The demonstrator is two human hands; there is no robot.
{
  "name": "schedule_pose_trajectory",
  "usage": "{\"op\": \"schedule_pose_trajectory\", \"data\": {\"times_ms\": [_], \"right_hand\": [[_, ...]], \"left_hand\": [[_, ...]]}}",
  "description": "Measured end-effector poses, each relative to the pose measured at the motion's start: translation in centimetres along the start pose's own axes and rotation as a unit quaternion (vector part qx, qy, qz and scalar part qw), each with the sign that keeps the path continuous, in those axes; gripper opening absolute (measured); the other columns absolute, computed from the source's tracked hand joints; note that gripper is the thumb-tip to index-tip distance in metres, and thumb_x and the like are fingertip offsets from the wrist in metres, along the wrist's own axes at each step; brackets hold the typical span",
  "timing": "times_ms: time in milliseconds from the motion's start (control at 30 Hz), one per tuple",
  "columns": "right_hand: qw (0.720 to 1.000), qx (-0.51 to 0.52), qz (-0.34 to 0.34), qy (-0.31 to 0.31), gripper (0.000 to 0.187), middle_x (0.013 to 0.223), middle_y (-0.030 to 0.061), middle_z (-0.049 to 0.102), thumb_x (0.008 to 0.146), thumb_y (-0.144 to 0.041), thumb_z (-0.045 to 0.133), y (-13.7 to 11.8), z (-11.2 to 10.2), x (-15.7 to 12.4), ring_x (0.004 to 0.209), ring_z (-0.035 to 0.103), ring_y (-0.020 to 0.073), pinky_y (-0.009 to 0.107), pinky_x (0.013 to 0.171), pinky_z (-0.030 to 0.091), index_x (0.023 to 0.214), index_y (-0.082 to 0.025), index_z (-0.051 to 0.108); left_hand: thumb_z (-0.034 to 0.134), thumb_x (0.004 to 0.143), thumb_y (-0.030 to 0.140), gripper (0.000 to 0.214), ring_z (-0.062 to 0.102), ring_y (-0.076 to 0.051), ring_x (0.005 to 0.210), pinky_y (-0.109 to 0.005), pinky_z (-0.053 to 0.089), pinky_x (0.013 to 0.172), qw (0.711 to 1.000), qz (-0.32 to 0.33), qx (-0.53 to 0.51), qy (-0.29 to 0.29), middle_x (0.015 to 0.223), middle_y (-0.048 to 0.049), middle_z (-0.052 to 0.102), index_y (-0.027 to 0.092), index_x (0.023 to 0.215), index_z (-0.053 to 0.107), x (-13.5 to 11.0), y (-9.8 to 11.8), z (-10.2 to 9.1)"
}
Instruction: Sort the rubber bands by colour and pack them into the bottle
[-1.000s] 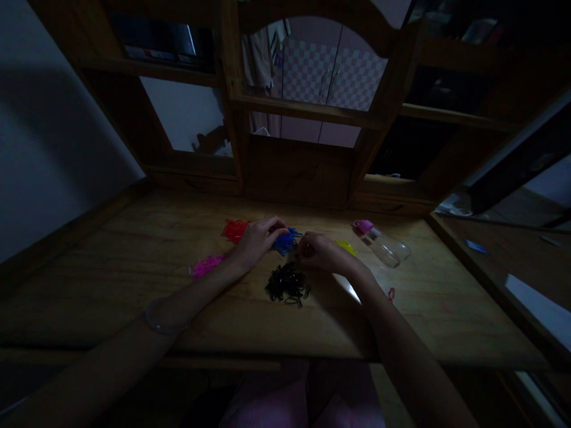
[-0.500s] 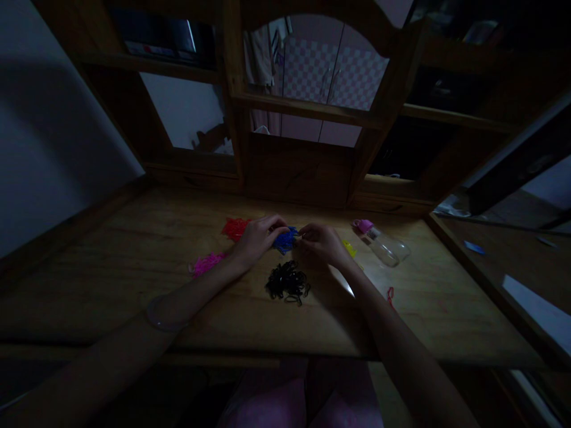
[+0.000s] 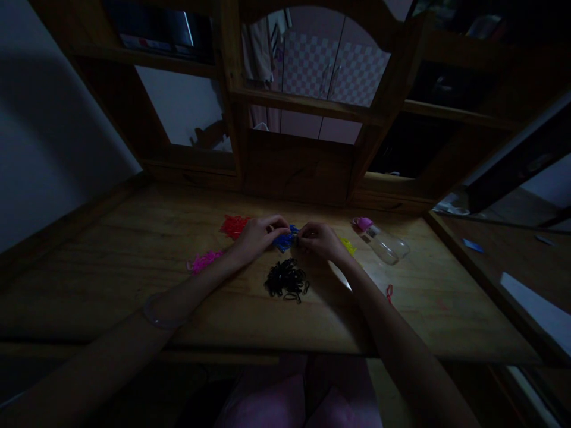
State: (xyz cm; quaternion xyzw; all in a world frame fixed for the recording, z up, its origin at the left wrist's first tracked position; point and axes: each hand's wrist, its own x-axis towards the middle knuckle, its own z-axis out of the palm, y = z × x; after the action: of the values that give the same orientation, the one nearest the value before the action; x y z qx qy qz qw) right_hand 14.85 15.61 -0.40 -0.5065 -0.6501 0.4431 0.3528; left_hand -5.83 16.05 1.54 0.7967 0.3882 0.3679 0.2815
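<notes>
A pile of small blue loop-like pieces (image 3: 284,242) lies between my hands on the wooden desk. My left hand (image 3: 263,235) rests at the left side of this pile, thumb and fingers drawn together over it. On the other side, my right hand (image 3: 322,241) has its thumb and forefinger pinched at the pile's right edge. Whatever is between the fingertips of either hand is too small and dark to make out. Just nearer to me lies a heap of black loop-like pieces (image 3: 285,278). Red pieces (image 3: 234,226) and pink pieces (image 3: 206,261) lie beside my left hand and forearm.
Yellow pieces (image 3: 348,245) are partly hidden behind my right wrist. A clear bottle with a pink cap (image 3: 387,246) lies on its side to the right. One red loop (image 3: 389,292) sits near my right forearm. Wooden shelving (image 3: 298,166) rises behind the desk.
The view has shifted slightly. Both hands stay at the blue pile, with only small finger movement; the piles look the same.
</notes>
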Motion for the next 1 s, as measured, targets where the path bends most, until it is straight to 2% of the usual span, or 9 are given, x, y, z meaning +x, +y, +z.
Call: {"op": "schedule_pose_trajectory", "data": {"times_ms": [100,167,267,367,433,533,700,900,1000], "right_hand": [[1.0,0.009,-0.003,-0.015,0.006,0.061,-0.0002,0.065,0.072,-0.016,0.067,-1.4,-1.5,-0.9,0.052,0.061,0.0119,0.022,0.049,0.048,0.077,-0.016,0.064],[0.998,0.004,-0.013,-0.054,0.007,0.064,0.0,0.066,0.072,-0.016,0.067,-2.5,-2.6,-1.8,0.055,0.062,0.0119,0.021,0.052,0.048,0.078,-0.016,0.066],[0.983,0.005,-0.011,-0.181,0.009,0.067,0.0005,0.069,0.074,-0.019,0.068,-3.9,-3.7,-3.2,0.059,0.065,0.0131,0.023,0.056,0.05,0.082,-0.016,0.067],[0.955,-0.031,-0.004,-0.294,0.01,0.073,0.0009,0.071,0.074,-0.02,0.068,-4.6,-3.4,-4.2,0.063,0.068,0.0144,0.024,0.06,0.053,0.083,-0.018,0.07],[0.947,-0.064,-0.006,-0.314,0.011,0.076,0.001,0.073,0.073,-0.019,0.068,-4.6,-2.8,-4.4,0.066,0.069,0.015,0.023,0.06,0.053,0.084,-0.018,0.072],[0.95,-0.09,-0.022,-0.298,0.016,0.079,0.0011,0.073,0.072,-0.017,0.07,-4.5,-2.2,-4.4,0.069,0.069,0.0157,0.023,0.061,0.052,0.088,-0.019,0.072],[0.96,-0.026,-0.024,-0.277,0.025,0.086,0.0014,0.074,0.071,-0.018,0.071,-4.5,-2.5,-4.2,0.076,0.07,0.0169,0.026,0.068,0.054,0.096,-0.02,0.069],[0.97,-0.023,-0.029,-0.238,0.012,0.077,0.0009,0.071,0.073,-0.017,0.068,-4.0,-2.1,-4.1,0.068,0.068,0.0153,0.025,0.062,0.053,0.085,-0.018,0.069],[0.967,-0.071,-0.067,-0.237,0.009,0.075,0.0001,0.071,0.074,-0.016,0.066,-4.1,-1.7,-4.0,0.065,0.067,0.0137,0.023,0.06,0.051,0.08,-0.018,0.071]], "left_hand": [[0.065,0.082,0.031,0.012,0.065,-0.018,0.083,-0.031,0.05,0.078,0.987,0.012,-0.082,-0.139,0.085,-0.0027,0.071,0.021,0.08,0.072,-0.1,0.7,-0.7],[0.069,0.079,0.031,0.011,0.065,-0.018,0.082,-0.032,0.051,0.078,0.966,0.033,-0.122,-0.224,0.084,-0.0029,0.07,0.022,0.076,0.073,-0.3,1.3,-1.1],[0.073,0.076,0.033,0.01,0.065,-0.018,0.081,-0.031,0.051,0.076,0.94,0.055,-0.144,-0.305,0.083,-0.0037,0.07,0.024,0.078,0.077,-0.6,1.7,-1.2],[0.074,0.076,0.035,0.011,0.065,-0.019,0.081,-0.03,0.051,0.074,0.931,0.06,-0.131,-0.335,0.083,-0.0048,0.07,0.026,0.081,0.078,-0.8,1.5,-1.0],[0.074,0.076,0.036,0.013,0.065,-0.019,0.082,-0.03,0.051,0.073,0.934,0.062,-0.119,-0.331,0.084,-0.0052,0.07,0.026,0.083,0.079,-0.8,1.3,-0.9],[0.074,0.075,0.036,0.015,0.065,-0.018,0.082,-0.029,0.051,0.074,0.944,0.066,-0.105,-0.306,0.085,-0.0044,0.07,0.027,0.087,0.078,-0.8,1.2,-1.0],[0.072,0.076,0.036,0.014,0.065,-0.017,0.079,-0.028,0.05,0.072,0.963,0.055,-0.089,-0.247,0.082,-0.0022,0.071,0.024,0.084,0.076,-0.6,1.3,-1.0],[0.059,0.088,0.041,0.025,0.063,-0.015,0.069,-0.027,0.047,0.066,0.997,0.044,0.033,-0.051,0.078,-0.0016,0.07,0.02,0.091,0.072,-0.3,1.1,0.2],[0.054,0.092,0.04,0.025,0.065,-0.017,0.078,-0.028,0.048,0.073,0.991,0.078,0.103,-0.022,0.087,-0.0039,0.071,0.021,0.097,0.07,-0.4,1.0,0.4]]}}
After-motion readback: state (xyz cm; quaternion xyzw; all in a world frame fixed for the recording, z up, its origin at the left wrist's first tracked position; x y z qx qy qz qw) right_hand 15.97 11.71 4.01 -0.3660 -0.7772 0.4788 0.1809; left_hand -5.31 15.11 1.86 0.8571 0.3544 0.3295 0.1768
